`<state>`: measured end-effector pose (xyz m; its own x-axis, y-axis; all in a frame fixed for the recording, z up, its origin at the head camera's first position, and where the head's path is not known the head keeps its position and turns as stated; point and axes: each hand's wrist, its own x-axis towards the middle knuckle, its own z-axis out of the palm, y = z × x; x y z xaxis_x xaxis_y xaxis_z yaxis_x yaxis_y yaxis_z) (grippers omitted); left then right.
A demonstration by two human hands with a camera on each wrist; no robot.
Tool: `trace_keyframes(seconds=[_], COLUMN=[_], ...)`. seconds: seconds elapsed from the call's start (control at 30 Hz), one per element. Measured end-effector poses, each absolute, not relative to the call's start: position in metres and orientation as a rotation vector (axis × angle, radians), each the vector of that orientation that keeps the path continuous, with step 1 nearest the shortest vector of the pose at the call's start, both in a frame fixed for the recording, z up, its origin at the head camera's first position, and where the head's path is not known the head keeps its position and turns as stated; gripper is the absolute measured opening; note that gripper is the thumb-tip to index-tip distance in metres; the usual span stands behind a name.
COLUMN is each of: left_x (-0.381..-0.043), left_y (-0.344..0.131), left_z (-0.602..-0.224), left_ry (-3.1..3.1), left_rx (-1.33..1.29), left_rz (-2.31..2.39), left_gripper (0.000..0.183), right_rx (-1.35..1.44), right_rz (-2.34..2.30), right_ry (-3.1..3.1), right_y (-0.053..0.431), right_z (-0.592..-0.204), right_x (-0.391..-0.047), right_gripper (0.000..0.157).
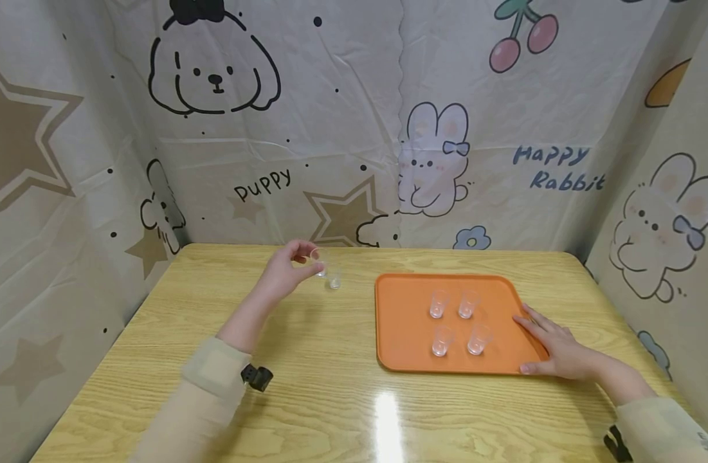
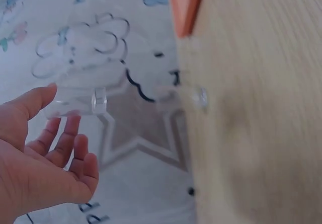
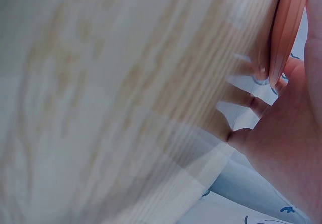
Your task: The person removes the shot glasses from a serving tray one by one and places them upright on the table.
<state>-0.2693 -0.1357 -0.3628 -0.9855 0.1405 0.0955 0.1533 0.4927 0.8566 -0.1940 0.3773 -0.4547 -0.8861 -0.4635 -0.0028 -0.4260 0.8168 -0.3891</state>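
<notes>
Between thumb and fingertips, my left hand point(image 1: 285, 266) pinches a small clear shot glass point(image 2: 80, 101) above the back left of the table. A second clear shot glass point(image 1: 334, 281) stands on the wood just beside it. To the right lies an orange tray point(image 1: 406, 325) carrying several more glasses, among them a back-row glass point(image 1: 438, 305) and a front-row glass point(image 1: 478, 341). My right hand point(image 1: 562, 350) rests with spread fingers at the tray's right edge. In the right wrist view, its fingertips point(image 3: 240, 137) touch the table beside the tray rim point(image 3: 288, 32).
The light wooden table point(image 1: 307, 399) fills the lower part of the head view. A printed cloth point(image 1: 342, 83) with cartoon animals hangs behind the table and along both sides. Light glares off the wood near the front.
</notes>
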Motion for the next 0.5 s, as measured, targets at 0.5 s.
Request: trace_keyframes(seconds=[0.5], left_x=[-0.303], left_y=[-0.163], left_z=[-0.416], left_ry=[-2.707], left_rx=[-0.081], left_rz=[-1.608], left_gripper=[0.041], right_rx=[-0.703], right_rz=[-0.563], right_ry=[2.909], right_y=[0.377], right_z=[-0.455], right_x=[-0.194], right_gripper=[0.088])
